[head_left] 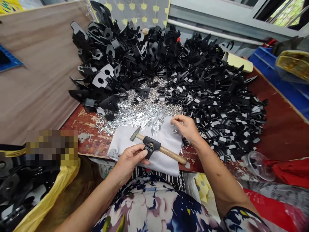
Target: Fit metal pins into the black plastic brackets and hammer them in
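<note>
Gripping a small black part (149,153) between the thumb and fingers of the left hand (131,157), near the middle of a worn red table's (285,129) near edge, just over a wooden-handled hammer (172,155) on a pale cloth (170,129); impossible to tell whether touching the handle. Bringing thumb and fingertips of the right hand (187,127) together in a pinch at the cloth's far right, beside loose metal pieces, with anything between the tips too small to make out. Facing, beyond the cloth, a scatter of silver pins (142,116), then tiny shiny metal bits (155,93), with a great heap of black parts (205,87) around the far side and along the right. Having at near left an open yellow bag (70,175), full of larger black pieces (12,190); at far right a blue crate (265,64), with a yellow bundle (295,62) in clear wrapping over it; at near right a clear round container (259,166), contents uncertain, next to red cloth (292,172). Reading very little: a W-like shape on yellow packaging (9,7) at far left, blurred dark print on a grey bag (282,190) at near right, and illegible small marks on the hammer's handle.
</note>
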`<move>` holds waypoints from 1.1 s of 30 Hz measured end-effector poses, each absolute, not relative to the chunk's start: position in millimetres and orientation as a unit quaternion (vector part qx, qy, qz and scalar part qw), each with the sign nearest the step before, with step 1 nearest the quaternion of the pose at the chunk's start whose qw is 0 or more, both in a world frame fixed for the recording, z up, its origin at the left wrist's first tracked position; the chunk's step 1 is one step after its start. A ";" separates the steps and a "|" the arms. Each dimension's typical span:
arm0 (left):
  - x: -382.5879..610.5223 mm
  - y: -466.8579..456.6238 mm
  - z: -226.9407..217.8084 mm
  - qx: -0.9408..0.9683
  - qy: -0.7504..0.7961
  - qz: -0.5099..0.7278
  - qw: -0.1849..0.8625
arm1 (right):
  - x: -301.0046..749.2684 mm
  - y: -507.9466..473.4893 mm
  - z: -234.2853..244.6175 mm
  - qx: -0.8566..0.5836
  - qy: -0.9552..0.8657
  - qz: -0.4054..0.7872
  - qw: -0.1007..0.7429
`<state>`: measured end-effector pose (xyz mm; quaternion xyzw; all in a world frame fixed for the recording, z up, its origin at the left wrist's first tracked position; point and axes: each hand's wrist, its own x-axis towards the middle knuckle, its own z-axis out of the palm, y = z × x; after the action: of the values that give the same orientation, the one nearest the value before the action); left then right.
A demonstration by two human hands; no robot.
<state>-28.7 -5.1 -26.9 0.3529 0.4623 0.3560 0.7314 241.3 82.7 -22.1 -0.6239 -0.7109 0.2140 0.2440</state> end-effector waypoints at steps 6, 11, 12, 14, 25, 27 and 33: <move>-8.5 1.8 -21.5 0.350 0.424 0.370 0.749 | 191.1 38.7 -21.8 -0.351 -0.656 0.483 0.463; -3.3 0.8 -26.9 0.366 0.449 0.385 0.718 | 172.4 15.3 -25.7 -0.378 -0.680 0.419 0.469; -4.9 -0.6 -27.5 0.371 0.458 0.380 0.713 | 172.4 9.4 -26.5 -0.388 -0.684 0.400 0.471; -10.3 -3.0 -27.5 0.381 0.475 0.374 0.700 | 178.0 -5.5 -29.0 -0.411 -0.693 0.365 0.466; -27.2 -2.3 -18.4 0.348 0.497 0.396 0.689 | 308.2 -50.6 -61.9 -0.682 -0.712 -0.028 0.164; -23.4 -3.2 -18.7 0.345 0.490 0.387 0.701 | 307.1 -42.0 -66.1 -0.675 -0.725 -0.039 0.134; -21.3 -8.2 -21.3 0.310 0.455 0.397 0.734 | 304.3 -25.1 -67.1 -0.652 -0.747 -0.074 0.105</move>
<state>-21.3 -8.2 -21.3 0.3104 0.4548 0.3975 0.7340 304.3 -25.1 -67.1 -0.6518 -0.7474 -0.0738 0.1055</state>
